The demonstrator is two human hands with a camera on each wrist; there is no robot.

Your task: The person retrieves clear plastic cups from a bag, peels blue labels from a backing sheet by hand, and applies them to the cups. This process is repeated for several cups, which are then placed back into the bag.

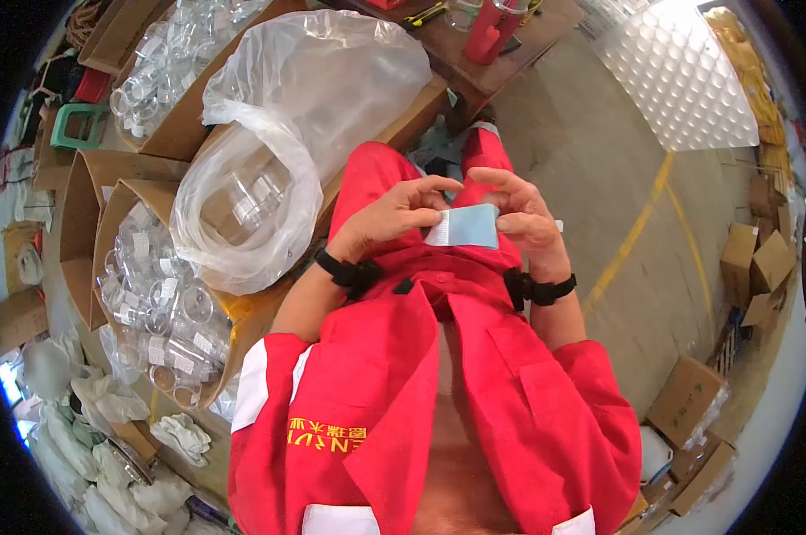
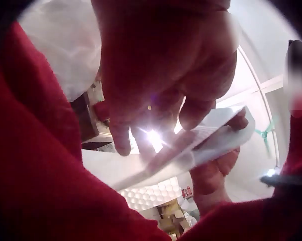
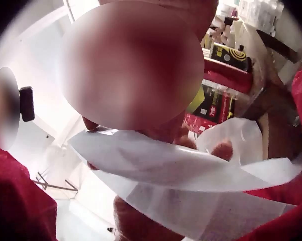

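Observation:
Between the two hands, above the lap, is a small light-blue and white sheet (image 1: 472,226). The left hand (image 1: 398,212) pinches its white printed end with thumb and fingers. At the blue end, the right hand (image 1: 526,221) holds the edge, its index finger arched above. The left wrist view shows the left hand (image 2: 166,65) over the pale, translucent sheet (image 2: 201,150), with fingers of the other hand behind it. In the right wrist view the sheet (image 3: 166,163) appears as long overlapping pale layers under the right hand (image 3: 141,70), which is largely blurred.
Left of the legs stand a box lined with a clear plastic bag (image 1: 331,71) and open cartons of clear labelled containers (image 1: 166,303). A red cup (image 1: 495,31) is on the brown table (image 1: 537,31) ahead. A white dimpled sheet (image 1: 679,80) and cartons (image 1: 688,401) lie rightward.

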